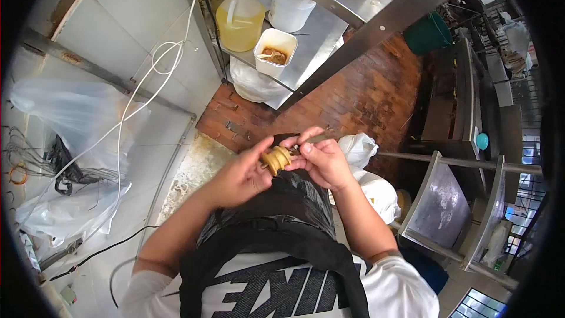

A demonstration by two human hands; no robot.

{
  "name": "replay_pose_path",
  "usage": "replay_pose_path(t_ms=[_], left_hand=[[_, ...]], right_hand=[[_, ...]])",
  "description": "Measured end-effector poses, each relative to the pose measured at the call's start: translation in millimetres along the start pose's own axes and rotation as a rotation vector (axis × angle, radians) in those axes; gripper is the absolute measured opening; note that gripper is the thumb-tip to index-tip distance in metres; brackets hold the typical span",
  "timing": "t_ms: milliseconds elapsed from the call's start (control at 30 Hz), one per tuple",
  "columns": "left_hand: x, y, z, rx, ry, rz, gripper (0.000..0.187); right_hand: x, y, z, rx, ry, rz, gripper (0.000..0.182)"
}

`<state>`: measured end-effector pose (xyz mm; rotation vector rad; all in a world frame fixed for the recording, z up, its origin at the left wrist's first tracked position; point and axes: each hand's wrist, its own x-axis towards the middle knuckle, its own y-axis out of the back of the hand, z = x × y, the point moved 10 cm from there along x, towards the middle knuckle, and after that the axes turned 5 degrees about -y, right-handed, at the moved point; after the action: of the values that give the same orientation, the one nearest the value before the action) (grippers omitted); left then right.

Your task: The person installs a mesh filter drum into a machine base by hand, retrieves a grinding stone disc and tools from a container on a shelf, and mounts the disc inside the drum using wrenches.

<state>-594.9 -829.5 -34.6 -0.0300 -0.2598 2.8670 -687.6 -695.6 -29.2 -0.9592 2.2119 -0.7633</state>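
Observation:
A yellow, ridged, spool-like piece is held in front of my apron, at the middle of the view. My left hand is closed around its left side, thumb and fingers against the ridges. My right hand pinches a small dark part at the piece's right end, with thumb and fingers together. A thin brownish strip shows near the right fingertips; its kind is too small to tell. The black apron lies just below both hands.
A metal shelf ahead carries a jug of yellow liquid, a white bucket and a white tub with brown contents. White bags stand at right by a metal frame. White cables hang at left.

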Motion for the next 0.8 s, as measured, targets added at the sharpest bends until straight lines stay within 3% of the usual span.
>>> replay_pose_path(t_ms=[33,100,233,300,367,433,500,567,600,667,733,800], left_hand=[[-13.7,-4.5,21.7,0.15,0.053,0.071,0.083],[-38.3,-3.3,46.5,0.537,-0.037,0.304,0.079],[-73.5,-30.8,71.5,0.75,-0.098,0.511,0.076],[-90.0,-49.2,72.2,0.82,-0.072,0.64,0.075],[-109.5,-70.0,64.0,0.902,-0.074,0.763,0.076],[-128.5,-104.6,68.4,1.034,-0.3,0.863,0.079],[-146.4,-132.0,62.7,1.083,-0.242,0.939,0.081],[-162.8,-156.2,62.4,1.136,-0.193,0.992,0.082],[-173.1,-168.7,67.0,1.198,-0.198,1.056,0.082],[-192.3,-193.1,71.5,1.268,-0.192,1.153,0.082],[-223.2,-194.5,45.0,0.988,0.124,1.286,0.086],[-238.6,-213.7,44.8,0.96,0.118,1.259,0.085]], right_hand=[[4.0,-10.7,3.9,-0.021,-0.034,-0.053,0.019],[12.0,-33.8,12.7,-0.041,-0.072,-0.165,0.02],[6.7,-74.2,39.5,-0.113,-0.138,-0.384,0.021],[-7.2,-89.3,47.9,-0.002,-0.087,-0.354,0.024],[-26.5,-96.1,68.2,-0.022,-0.164,-0.463,0.029],[-47.6,-100.0,81.8,-0.135,-0.186,-0.511,0.03],[-66.3,-102.4,87.2,-0.223,-0.19,-0.62,0.03],[-95.0,-126.0,68.8,-0.714,0.207,-0.764,0.03],[-110.4,-134.6,66.2,-0.802,0.28,-0.764,0.029],[-137.4,-151.9,70.9,-0.836,0.314,-0.85,0.028],[-161.5,-168.7,80.3,-0.854,0.4,-0.966,0.029],[-179.6,-176.2,99.3,-0.854,0.335,-1.054,0.029]])
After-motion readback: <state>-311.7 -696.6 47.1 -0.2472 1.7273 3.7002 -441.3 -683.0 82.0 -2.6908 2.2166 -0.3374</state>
